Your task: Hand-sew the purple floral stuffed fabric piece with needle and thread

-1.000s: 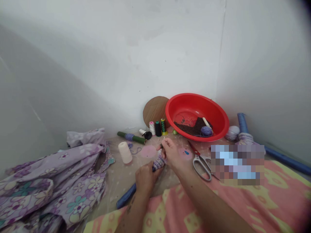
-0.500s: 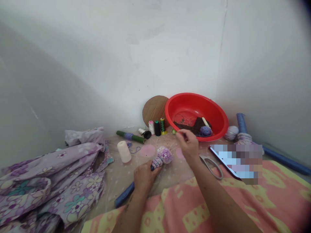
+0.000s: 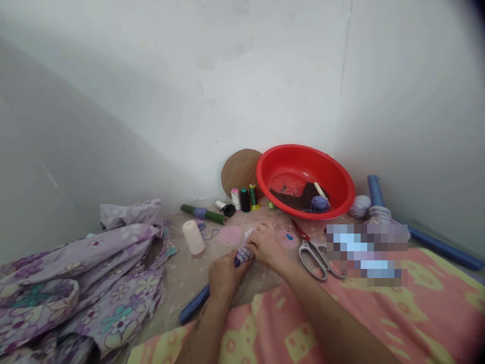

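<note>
The left hand (image 3: 226, 279) closes around the near end of a purple cloth bundle (image 3: 244, 255), and the right hand (image 3: 267, 246) presses its far end, fingers pinched together. A blue tube (image 3: 194, 304) extends nearer the body from the bundle; steel scissors (image 3: 316, 260) and a red plastic basin (image 3: 303, 150) lie beyond it, rightward.

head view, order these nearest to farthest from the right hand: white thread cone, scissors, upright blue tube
From the right hand:
1. Scissors, just to its right on the plastic sheet
2. White thread cone, to its left, beyond the left hand
3. Upright blue tube, far right, against the wall
</note>
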{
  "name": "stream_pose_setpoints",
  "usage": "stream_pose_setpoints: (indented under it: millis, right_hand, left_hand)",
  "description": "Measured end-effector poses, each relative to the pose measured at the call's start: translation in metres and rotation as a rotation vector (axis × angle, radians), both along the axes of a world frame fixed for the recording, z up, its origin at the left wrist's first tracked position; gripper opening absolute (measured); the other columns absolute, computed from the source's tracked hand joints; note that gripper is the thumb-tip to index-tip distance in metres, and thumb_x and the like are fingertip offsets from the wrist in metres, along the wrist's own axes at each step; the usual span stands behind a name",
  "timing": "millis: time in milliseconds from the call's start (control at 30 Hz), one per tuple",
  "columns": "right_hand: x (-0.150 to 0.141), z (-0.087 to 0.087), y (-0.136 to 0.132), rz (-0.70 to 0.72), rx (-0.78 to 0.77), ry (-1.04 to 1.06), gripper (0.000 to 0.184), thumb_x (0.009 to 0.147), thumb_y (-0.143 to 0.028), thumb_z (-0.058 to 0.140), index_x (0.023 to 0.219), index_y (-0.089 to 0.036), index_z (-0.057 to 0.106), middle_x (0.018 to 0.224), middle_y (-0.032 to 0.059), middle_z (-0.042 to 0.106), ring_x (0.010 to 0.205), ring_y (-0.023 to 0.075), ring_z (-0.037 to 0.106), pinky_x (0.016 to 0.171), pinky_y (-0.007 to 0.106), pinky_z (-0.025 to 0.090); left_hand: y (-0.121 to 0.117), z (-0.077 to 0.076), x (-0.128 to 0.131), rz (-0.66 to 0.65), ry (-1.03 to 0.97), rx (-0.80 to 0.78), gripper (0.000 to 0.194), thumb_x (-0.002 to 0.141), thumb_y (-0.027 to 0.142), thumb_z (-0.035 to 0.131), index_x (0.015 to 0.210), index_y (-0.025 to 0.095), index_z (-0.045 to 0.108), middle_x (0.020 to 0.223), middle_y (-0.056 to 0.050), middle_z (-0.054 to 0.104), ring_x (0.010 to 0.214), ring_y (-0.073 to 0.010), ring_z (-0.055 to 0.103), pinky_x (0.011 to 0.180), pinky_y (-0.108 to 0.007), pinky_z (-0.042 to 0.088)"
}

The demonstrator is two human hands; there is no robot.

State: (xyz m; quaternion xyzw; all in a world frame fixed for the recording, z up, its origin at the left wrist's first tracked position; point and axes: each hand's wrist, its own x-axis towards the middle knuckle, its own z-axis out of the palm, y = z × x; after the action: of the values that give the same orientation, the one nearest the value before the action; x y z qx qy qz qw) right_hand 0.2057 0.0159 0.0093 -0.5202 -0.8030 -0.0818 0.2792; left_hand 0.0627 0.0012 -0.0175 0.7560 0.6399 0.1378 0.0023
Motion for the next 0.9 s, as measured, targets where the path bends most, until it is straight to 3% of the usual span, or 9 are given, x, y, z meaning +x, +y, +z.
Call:
stream_pose_setpoints:
  millis: [167,233,300,367,433,533,633,767,900]
  right_hand:
    - [0.024,0.001,0.001,-0.412,0.287,0.427,0.020,0.075,-0.027,0.045,0.064,-0.018,0.060,0.064,0.0021,0.058,0.067,0.0153,0.042,0.074,0.031,0.024]
    - [0.035,0.001,0.002,-0.561,0.357,0.503,0.023,0.076,-0.029,0.043,0.067,-0.018,0.061,0.061,0.0033,0.057,0.066,0.0164,0.041,0.072,0.031,0.024]
    - [0.041,0.001,0.003,-0.616,0.375,0.476,0.023,0.075,-0.028,0.042,0.077,-0.018,0.063,0.061,0.0042,0.057,0.067,0.0178,0.040,0.072,0.033,0.024]
    - [0.040,0.002,0.001,-0.561,0.352,0.393,0.026,0.074,-0.024,0.042,0.092,-0.019,0.060,0.063,0.0042,0.057,0.068,0.0181,0.040,0.074,0.034,0.023]
    - [0.033,0.005,-0.002,-0.409,0.302,0.297,0.029,0.073,-0.022,0.043,0.099,-0.022,0.058,0.068,0.0032,0.058,0.071,0.0177,0.041,0.078,0.035,0.022]
    - [0.020,0.009,-0.008,-0.139,0.195,0.139,0.022,0.072,-0.026,0.048,0.090,-0.026,0.060,0.072,0.0011,0.059,0.078,0.0175,0.041,0.086,0.036,0.016]
    - [0.010,0.005,-0.008,0.016,0.097,-0.009,0.015,0.070,-0.029,0.052,0.080,-0.025,0.062,0.071,0.0008,0.059,0.080,0.0179,0.041,0.089,0.038,0.013]
    - [0.003,-0.003,-0.002,0.061,0.010,-0.111,0.013,0.070,-0.022,0.050,0.064,-0.021,0.061,0.069,0.0019,0.059,0.076,0.0168,0.043,0.087,0.037,0.016]
    - [0.006,-0.005,0.001,0.013,0.049,0.015,0.014,0.071,-0.020,0.049,0.061,-0.021,0.060,0.066,0.0011,0.059,0.073,0.0154,0.042,0.083,0.033,0.020]
  left_hand:
    - [0.000,0.000,0.001,0.026,0.009,-0.028,0.050,0.069,0.063,0.032,0.095,0.028,0.057,0.082,-0.004,0.063,0.075,-0.0181,0.056,0.059,-0.024,0.032]
    - [-0.001,0.001,0.001,0.037,0.007,-0.047,0.051,0.068,0.063,0.034,0.097,0.027,0.057,0.083,-0.005,0.063,0.077,-0.0182,0.056,0.060,-0.023,0.032]
    - [-0.001,0.001,0.001,0.042,0.008,-0.054,0.051,0.068,0.062,0.035,0.098,0.027,0.056,0.083,-0.005,0.062,0.078,-0.0183,0.055,0.061,-0.023,0.032]
    - [-0.001,0.002,0.001,0.041,0.015,-0.053,0.051,0.069,0.062,0.034,0.098,0.027,0.056,0.083,-0.004,0.062,0.077,-0.0183,0.055,0.061,-0.024,0.032]
    - [-0.001,0.002,0.001,0.043,0.017,-0.054,0.051,0.069,0.062,0.033,0.097,0.027,0.056,0.083,-0.004,0.063,0.077,-0.0181,0.055,0.061,-0.024,0.032]
    - [-0.002,0.002,0.001,0.040,0.011,-0.051,0.052,0.069,0.063,0.032,0.097,0.025,0.057,0.083,-0.005,0.063,0.078,-0.0176,0.056,0.061,-0.023,0.032]
    - [-0.002,0.002,0.001,0.023,0.006,-0.037,0.052,0.070,0.063,0.029,0.095,0.027,0.057,0.082,-0.004,0.063,0.076,-0.0178,0.056,0.060,-0.023,0.032]
    - [-0.003,0.003,0.001,0.009,0.007,-0.011,0.050,0.070,0.062,0.030,0.094,0.028,0.057,0.082,-0.004,0.063,0.074,-0.0181,0.056,0.059,-0.024,0.032]
    - [-0.003,0.003,0.001,0.014,0.011,-0.022,0.051,0.070,0.062,0.030,0.094,0.026,0.057,0.082,-0.005,0.063,0.074,-0.0183,0.056,0.058,-0.024,0.032]
